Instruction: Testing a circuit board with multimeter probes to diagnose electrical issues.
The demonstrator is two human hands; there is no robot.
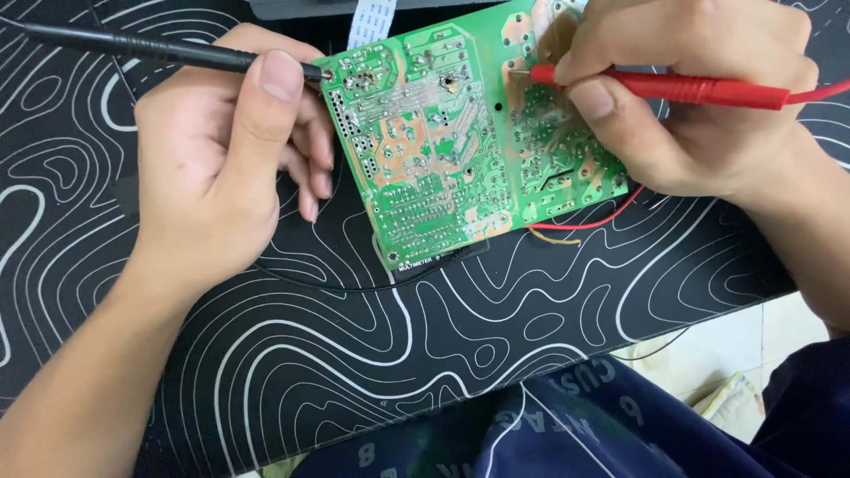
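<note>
Slippage is the risk we see here: our left hand [212, 168] pinches the black probe [133, 46] between thumb and fingers, its tip touching the upper left corner of the green circuit board [460, 133], while our right hand [699, 97] grips the red probe [673, 87] with its metal tip on a solder point near the board's upper right. The joints sit close together, so in our judgement a small tremor could bridge two neighbouring pads or slide a tip off its point. The board lies solder side up and tilted on the black desk mat [310, 354] with white contour lines, nothing clamping it, so pressure from either probe might shift it. Its green surface shows pale copper-coloured traces, many silvery solder dots and some brownish staining near the top. Thin red wires [584, 223] trail from under its lower right edge.
</note>
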